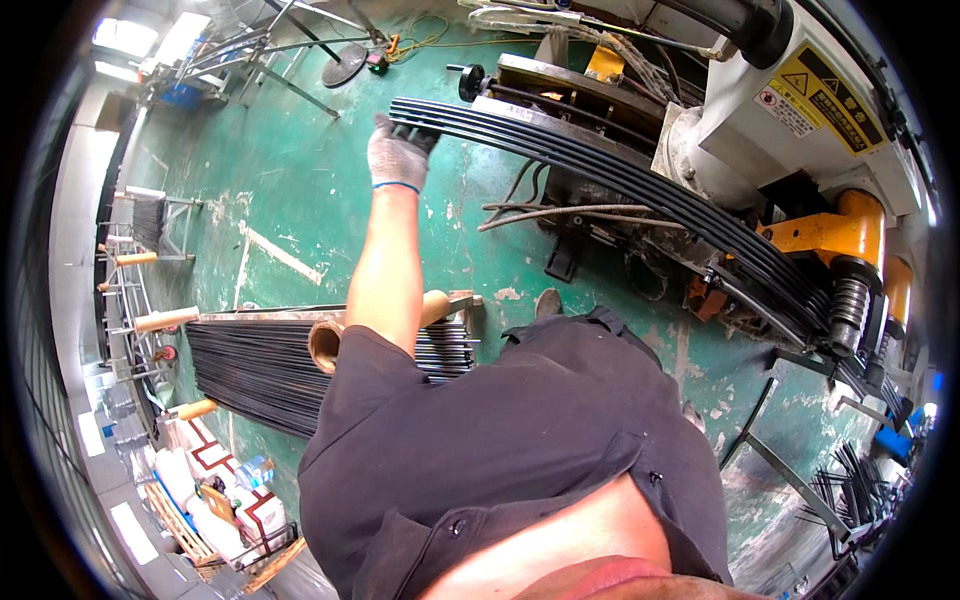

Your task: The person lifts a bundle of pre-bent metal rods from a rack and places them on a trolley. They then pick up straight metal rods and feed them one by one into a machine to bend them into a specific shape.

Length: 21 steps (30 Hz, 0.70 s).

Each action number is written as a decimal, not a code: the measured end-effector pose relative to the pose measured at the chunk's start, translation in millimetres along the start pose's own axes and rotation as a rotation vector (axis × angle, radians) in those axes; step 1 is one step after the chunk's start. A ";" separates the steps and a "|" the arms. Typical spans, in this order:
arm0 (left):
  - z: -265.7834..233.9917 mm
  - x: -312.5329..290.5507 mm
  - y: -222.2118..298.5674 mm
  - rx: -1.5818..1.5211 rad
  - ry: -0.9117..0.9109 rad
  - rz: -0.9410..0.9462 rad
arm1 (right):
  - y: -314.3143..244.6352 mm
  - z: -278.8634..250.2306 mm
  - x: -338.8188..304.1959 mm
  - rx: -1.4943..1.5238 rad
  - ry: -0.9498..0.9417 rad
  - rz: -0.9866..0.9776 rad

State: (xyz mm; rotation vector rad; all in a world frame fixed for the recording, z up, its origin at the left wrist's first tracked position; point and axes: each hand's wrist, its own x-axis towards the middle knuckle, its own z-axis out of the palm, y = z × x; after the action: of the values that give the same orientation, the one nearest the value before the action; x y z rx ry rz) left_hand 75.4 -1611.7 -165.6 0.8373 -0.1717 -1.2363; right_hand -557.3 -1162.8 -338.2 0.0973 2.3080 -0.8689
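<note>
My left hand (400, 158) wears a light knit glove with dark fingers and a blue cuff edge. Its fingers close around the left ends of several long black rods (600, 160), which lie side by side. From my hand the rods stretch right, across the front of a machine (720, 150), and bend down toward an orange arm (830, 235) with a coil spring (850, 310). Their far ends are hard to make out among the machine parts. My right hand is out of the picture, and the right arm does not show either.
A rack at my left holds a large stack of black rods (260, 365) beside cardboard tubes (325, 345). More short rods (855, 490) sit in a metal frame at lower right. Cables (570, 212) hang below the machine. A cluttered cart (220, 500) stands at lower left.
</note>
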 end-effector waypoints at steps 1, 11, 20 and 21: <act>-0.7 4.3 10.0 -0.006 0.029 -0.001 | 4.6 -2.5 -0.1 -0.028 0.019 0.005; -3.9 25.2 12.4 0.243 -0.174 -0.030 | 28.6 -11.3 43.8 0.104 -0.030 -0.011; -27.3 40.8 31.5 0.283 -0.319 -0.113 | -23.2 8.4 10.6 0.071 -0.113 -0.003; -52.2 47.0 41.8 0.217 -0.375 -0.098 | -38.4 8.8 14.7 0.065 -0.164 -0.014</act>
State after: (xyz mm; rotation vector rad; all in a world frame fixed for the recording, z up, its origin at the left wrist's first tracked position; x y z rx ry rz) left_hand 152.2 -1625.3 -189.9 0.7993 -0.5817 -1.4784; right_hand -574.7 -1200.2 -330.5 0.0369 2.1310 -0.9248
